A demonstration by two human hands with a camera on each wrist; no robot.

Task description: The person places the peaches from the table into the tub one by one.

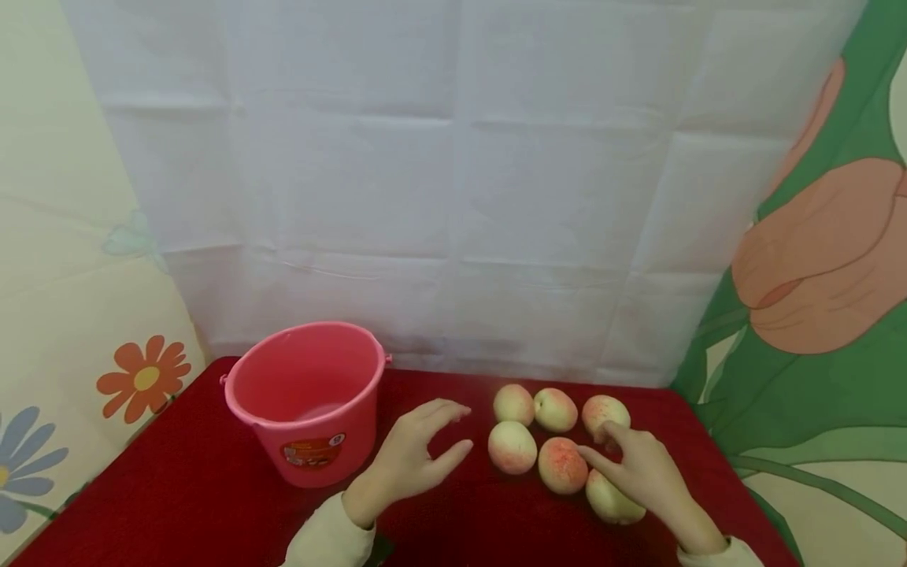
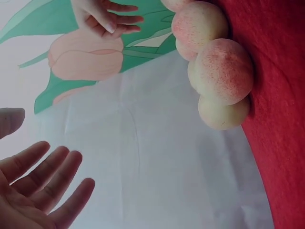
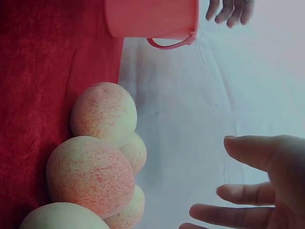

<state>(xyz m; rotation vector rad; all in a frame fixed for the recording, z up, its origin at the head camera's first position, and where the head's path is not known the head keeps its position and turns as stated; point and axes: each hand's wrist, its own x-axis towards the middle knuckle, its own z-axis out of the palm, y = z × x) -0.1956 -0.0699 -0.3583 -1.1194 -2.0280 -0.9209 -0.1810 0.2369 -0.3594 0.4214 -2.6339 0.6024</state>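
Observation:
Several peaches lie in a group on a red cloth; the reddest peach (image 1: 563,465) is at the front middle, and a paler peach (image 1: 512,447) sits to its left. My right hand (image 1: 641,465) hovers above the right side of the group, over a pale peach (image 1: 613,499), fingers spread and holding nothing. In the right wrist view its fingers (image 3: 238,214) are apart from the fruit. My left hand (image 1: 414,453) is in the air between the pink bucket (image 1: 312,409) and the peaches, fingers extended, holding nothing.
The bucket stands upright at the left of the red cloth (image 1: 453,520), a label on its front and its handle (image 3: 171,46) hanging behind. White fabric (image 1: 453,197) hangs at the back. Patterned flower cloths (image 1: 822,260) hang at both sides.

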